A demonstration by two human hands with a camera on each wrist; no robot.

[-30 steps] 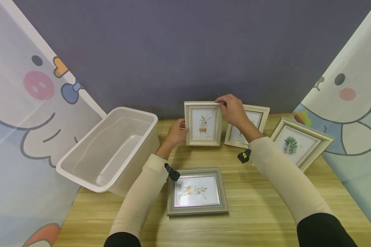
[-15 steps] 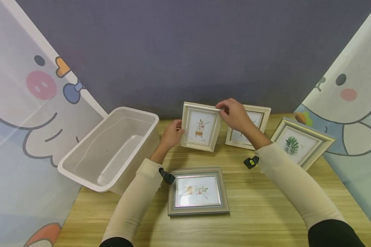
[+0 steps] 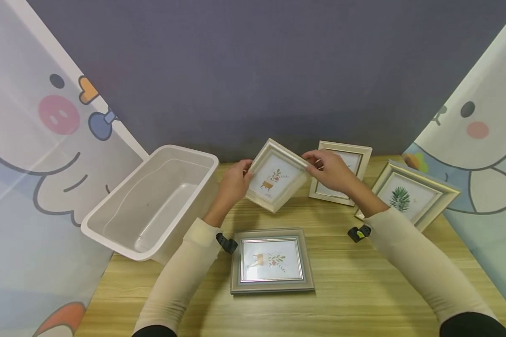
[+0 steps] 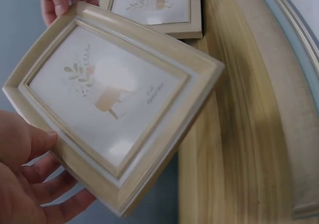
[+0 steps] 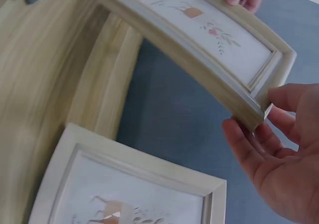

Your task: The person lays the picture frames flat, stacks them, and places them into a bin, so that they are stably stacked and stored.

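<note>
A cream picture frame (image 3: 277, 176) with a potted-plant print is tilted clockwise near the back of the table, between both hands. My left hand (image 3: 234, 181) holds its left side; in the left wrist view the thumb lies on the front of the frame (image 4: 134, 119) and the fingers are behind. With thumb and fingers, my right hand (image 3: 330, 169) pinches the right corner, plainly seen in the right wrist view, where the frame (image 5: 199, 59) slants above the table. Behind the right hand a second cream picture frame (image 3: 361, 164) stands upright, partly covered by that hand.
A beige plastic bin (image 3: 109, 238) stands at the left. A grey-beige picture frame (image 3: 274, 286) lies face up near the front. At the right, a gold-edged frame with a green leaf print (image 3: 400, 199) leans back. A dark wall (image 3: 253, 70) closes off the table's rear.
The held picture frame has gone from upright to turned clockwise and tipped back. My right hand has moved slightly right and down with its corner; the left keeps its hold. Other frames stay put.
</note>
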